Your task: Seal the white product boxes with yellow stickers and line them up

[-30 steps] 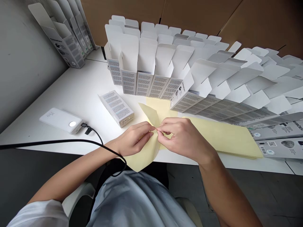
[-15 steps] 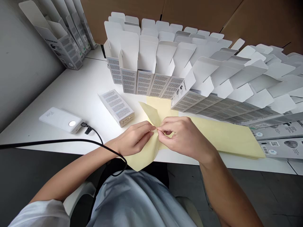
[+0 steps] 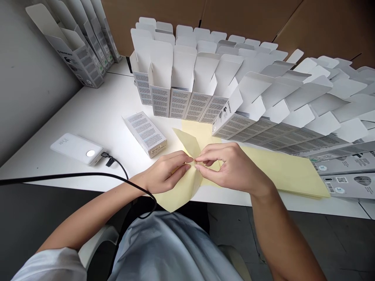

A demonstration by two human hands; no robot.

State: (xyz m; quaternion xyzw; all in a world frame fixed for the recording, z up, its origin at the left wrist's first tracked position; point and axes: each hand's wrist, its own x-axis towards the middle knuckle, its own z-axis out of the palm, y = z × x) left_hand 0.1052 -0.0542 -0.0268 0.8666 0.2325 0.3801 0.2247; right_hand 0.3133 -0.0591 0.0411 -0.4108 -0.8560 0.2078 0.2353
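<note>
My left hand (image 3: pixel 169 168) pinches a thin pale yellow sheet (image 3: pixel 178 198), which is lifted and bent above the white table. My right hand (image 3: pixel 225 163) meets it fingertip to fingertip at the sheet's edge. Its thumb and forefinger are pinched together; anything between them is too small to make out. Under my right hand and wrist lies a stack of yellow sheets (image 3: pixel 281 171). A closed white carton (image 3: pixel 145 132) with printed text lies flat just beyond my left hand.
Rows of open-topped white cartons (image 3: pixel 183 103) stand along the back and right. More cartons (image 3: pixel 79 64) stand at the far left. A white power bank (image 3: pixel 76 149) lies at left, its black cable (image 3: pixel 88 175) crossing over my left forearm. Brown cardboard (image 3: pixel 234 19) rises behind.
My right fingertips have shifted very slightly right, away from my left fingertips. The yellow sheet stays lifted in my left hand, and the view has moved a little.
</note>
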